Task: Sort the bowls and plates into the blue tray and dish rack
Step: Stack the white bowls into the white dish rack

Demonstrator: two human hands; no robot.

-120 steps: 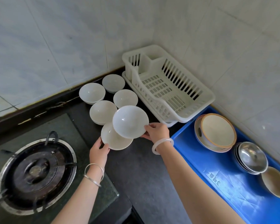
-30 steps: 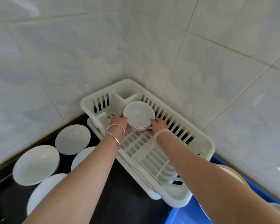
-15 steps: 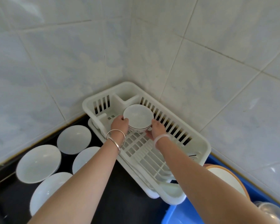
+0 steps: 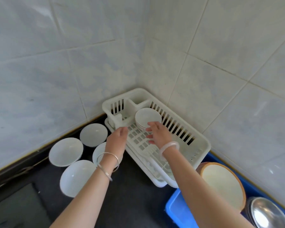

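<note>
Soft, even daylight, faint shadows; glare streaks the tiles (image 4: 260, 109) at right (edges bend, wide-angle), slight overall softness.

Four white bowls (image 4: 65, 152) on the counter (image 4: 135, 195), one racked bowl (image 4: 146, 116), one dish rack (image 4: 204, 143), one blue tray (image 4: 174, 210)

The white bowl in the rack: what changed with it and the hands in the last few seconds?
Both hands carried the white bowl from the counter into the far end of the dish rack and let go; the left hand and right hand have drawn back, fingers open. Four counter bowls and the blue tray stayed put.
</note>
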